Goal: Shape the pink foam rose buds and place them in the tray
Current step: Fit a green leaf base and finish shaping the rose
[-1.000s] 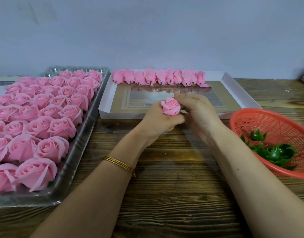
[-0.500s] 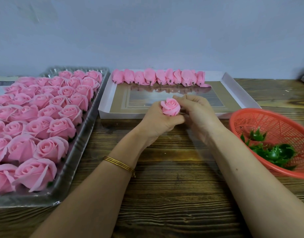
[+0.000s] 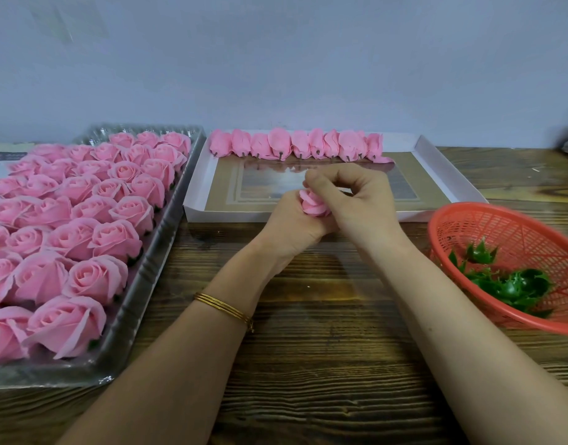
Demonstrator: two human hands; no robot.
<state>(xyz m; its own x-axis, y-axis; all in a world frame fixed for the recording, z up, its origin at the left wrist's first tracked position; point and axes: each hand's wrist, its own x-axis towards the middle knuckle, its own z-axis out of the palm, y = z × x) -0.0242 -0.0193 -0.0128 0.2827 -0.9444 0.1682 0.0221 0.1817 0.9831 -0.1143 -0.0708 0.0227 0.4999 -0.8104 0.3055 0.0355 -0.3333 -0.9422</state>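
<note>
My left hand (image 3: 292,224) grips a pink foam rose bud (image 3: 313,203) from below, just above the near edge of the white tray (image 3: 449,175). My right hand (image 3: 356,200) curls over the bud's top, its fingers pinching the petals and hiding most of the flower. A row of several shaped pink buds (image 3: 295,146) lies along the tray's far wall, stems pointing toward me.
A clear plastic tray (image 3: 154,284) packed with several open pink roses (image 3: 83,220) fills the left side. A red mesh basket (image 3: 507,226) with green plastic calyxes (image 3: 507,281) sits at the right. Bare wooden tabletop (image 3: 308,364) lies under my forearms.
My right hand has moved from beside the bud to over its top, now covering most of it. The left hand has kept its hold in the same place.
</note>
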